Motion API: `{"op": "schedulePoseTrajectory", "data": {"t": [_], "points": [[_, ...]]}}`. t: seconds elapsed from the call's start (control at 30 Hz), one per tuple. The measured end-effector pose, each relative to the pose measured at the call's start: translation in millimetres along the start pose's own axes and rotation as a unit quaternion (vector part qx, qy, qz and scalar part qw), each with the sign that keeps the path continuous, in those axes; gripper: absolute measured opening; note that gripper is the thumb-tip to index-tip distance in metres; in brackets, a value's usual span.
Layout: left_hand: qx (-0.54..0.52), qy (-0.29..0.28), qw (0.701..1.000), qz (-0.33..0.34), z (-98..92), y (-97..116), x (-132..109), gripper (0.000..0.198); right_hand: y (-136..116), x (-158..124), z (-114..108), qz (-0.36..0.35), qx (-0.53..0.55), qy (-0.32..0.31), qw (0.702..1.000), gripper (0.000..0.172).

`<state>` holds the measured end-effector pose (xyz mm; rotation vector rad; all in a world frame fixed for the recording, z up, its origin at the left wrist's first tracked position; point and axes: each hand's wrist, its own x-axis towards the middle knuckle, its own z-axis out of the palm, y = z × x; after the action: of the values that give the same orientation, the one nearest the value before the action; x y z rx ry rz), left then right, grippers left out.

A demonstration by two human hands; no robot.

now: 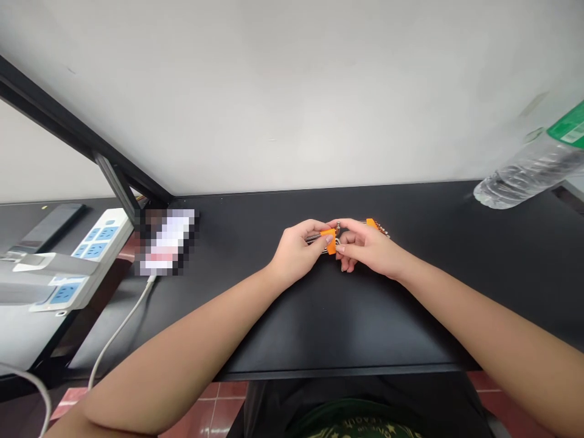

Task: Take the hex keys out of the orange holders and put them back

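Black table (255, 225), person seated at its edge, both hands meeting over the middle of it. Left hand (295, 246) closed on an orange piece (331, 242), thumb pressed flat on its face; thin metal rods show beside it, under the fingers. Right hand (376, 246) adjoining, thumb and forefinger curled in at the orange piece's right side, near small metal bits; whether they grip, cannot tell. Second orange piece (371, 222) just behind the right hand, more rods and coppery ends about it, partly hidden. Far right: clear bottle (524, 176), green label. Left: pixelated device (168, 240) with white cable (121, 330); power strip (107, 234) beyond.
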<state>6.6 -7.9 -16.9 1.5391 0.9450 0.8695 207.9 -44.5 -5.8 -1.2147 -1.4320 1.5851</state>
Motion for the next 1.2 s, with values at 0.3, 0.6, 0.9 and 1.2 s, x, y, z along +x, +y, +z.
{"op": "schedulePoseTrajectory", "data": {"t": [0.3,0.6,0.9,1.2], "points": [[0.111,-0.042,0.992,0.033,0.4,6,-4,0.017,0,2,-2,-0.02,-0.125,0.077,0.989,0.022],[0.184,-0.04,0.98,0.06,-2.9,8,-5,0.014,6,3,-20,-0.099,-0.262,0.108,0.954,0.024],[0.335,-0.044,0.933,0.123,-11.0,-1,4,0.017,9,9,-34,-0.092,-0.328,0.146,0.929,0.03],[0.395,-0.101,0.897,0.172,-12.2,5,1,0.018,7,10,-15,-0.14,-0.385,0.05,0.911,0.016]]}}
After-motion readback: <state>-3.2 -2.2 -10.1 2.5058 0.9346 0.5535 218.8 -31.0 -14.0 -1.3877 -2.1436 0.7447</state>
